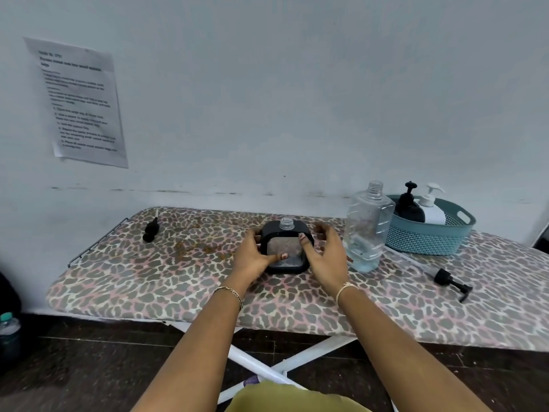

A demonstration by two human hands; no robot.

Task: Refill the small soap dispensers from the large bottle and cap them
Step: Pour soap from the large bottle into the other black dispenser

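Left thumb [280, 256] pressed flat on the clear front window of the small square dispenser [285, 251]; the other fingers curl round its left edge. Right thumb [303, 237] on the black frame's upper right, fingers curled at the right side. Left hand [252, 257] and right hand [325, 257] thus grasp it between them. The dispenser stands upright at mid-board, threaded neck uncapped.

Just right of it: large clear bottle [368, 230], uncapped, a little pale liquid at the bottom. Behind that, a teal basket [430, 242] holding a black pump bottle [410, 208] and a white pump bottle [432, 211].

Loose pump head [451, 282] lies near the right front; a second black pump [151, 230] lies far left.

Surface: ironing board [148, 286], leopard-print cover (brownish stains left of centre), white crossed legs. Room: pale wall with a printed sheet [80, 102], text unreadable; dark floor.
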